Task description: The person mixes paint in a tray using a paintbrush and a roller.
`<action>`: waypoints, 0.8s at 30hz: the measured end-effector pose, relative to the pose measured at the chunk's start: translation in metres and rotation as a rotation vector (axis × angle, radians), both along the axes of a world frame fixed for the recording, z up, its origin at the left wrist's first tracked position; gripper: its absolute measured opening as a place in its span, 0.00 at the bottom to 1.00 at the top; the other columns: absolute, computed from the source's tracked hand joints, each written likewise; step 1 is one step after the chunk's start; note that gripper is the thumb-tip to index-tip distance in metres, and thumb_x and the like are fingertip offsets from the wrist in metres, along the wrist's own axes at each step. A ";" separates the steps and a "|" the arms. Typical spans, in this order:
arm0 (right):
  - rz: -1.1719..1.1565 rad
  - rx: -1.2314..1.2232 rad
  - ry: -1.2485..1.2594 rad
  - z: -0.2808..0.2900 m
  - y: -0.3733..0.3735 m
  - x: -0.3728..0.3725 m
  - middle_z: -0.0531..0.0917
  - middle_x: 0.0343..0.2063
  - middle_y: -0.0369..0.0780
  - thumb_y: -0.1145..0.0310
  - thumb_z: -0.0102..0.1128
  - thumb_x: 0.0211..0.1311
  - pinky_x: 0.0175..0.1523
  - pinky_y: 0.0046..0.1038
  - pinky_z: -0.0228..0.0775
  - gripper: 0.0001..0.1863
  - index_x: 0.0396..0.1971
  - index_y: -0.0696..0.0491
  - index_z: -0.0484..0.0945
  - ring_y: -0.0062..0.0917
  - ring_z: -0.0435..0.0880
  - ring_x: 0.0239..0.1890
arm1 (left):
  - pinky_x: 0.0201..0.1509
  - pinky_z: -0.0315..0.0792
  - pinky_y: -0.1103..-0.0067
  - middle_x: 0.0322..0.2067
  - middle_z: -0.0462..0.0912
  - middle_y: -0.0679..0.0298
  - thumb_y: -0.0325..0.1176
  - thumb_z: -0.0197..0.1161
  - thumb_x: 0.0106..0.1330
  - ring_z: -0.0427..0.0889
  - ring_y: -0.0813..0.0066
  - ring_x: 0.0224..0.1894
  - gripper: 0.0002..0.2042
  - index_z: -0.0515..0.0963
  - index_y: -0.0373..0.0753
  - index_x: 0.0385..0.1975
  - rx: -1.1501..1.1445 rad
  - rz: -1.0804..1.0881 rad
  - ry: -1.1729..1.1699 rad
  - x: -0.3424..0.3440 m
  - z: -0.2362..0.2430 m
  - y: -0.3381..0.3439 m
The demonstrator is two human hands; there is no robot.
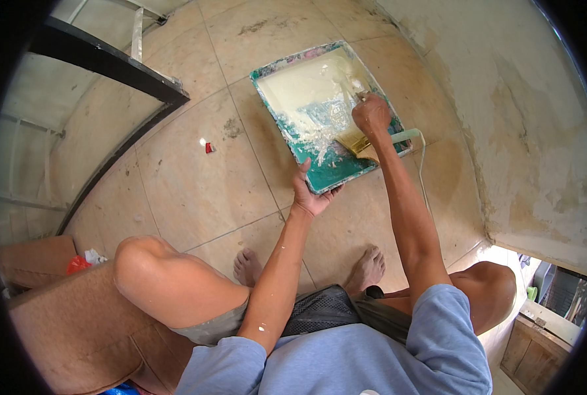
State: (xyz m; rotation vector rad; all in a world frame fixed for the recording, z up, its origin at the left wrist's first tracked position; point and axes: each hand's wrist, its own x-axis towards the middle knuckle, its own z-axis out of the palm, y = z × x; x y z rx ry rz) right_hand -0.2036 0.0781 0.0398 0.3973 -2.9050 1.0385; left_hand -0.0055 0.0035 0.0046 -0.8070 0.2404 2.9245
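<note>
In the head view, a rectangular teal plastic tray (326, 176) with a paint-crusted rim lies in front of the seated person, over the beige tiled floor (188, 204). Cream-coloured liquid paint (300, 85) fills its far part, while the near end shows mostly bare teal. The person's left hand (314, 199) grips the near edge, thumb over the rim and fingers beneath. The right hand (372, 115) is clenched above the tray's right side, apparently around a slender paint-smeared tool (361, 95), largely hidden by the fist.

The clearest risk is a spill: the near edge may be lifted, though the single angle does not settle it, and more tilt could send paint over the far rim. A slack or slippery left grip might let that edge drop and slosh the contents, and a hard push by the right hand could skid the tray.

A broad yellow tool head with a wood-coloured edge (354, 141) sits over the tray's right side, near a pale green curved bar (405, 135) passing behind the forearm. That forearm could knock either one and flick paint about. The bare feet (369, 266) stand close enough to catch drips.
</note>
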 end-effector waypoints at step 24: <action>-0.022 -0.006 -0.130 0.005 -0.003 0.013 0.81 0.37 0.54 0.70 0.52 0.46 0.49 0.40 0.71 0.19 0.41 0.52 0.81 0.48 0.79 0.42 | 0.49 0.72 0.69 0.44 0.77 0.61 0.57 0.64 0.49 0.76 0.64 0.45 0.32 0.69 0.42 0.50 -0.026 0.014 -0.017 0.000 0.001 0.001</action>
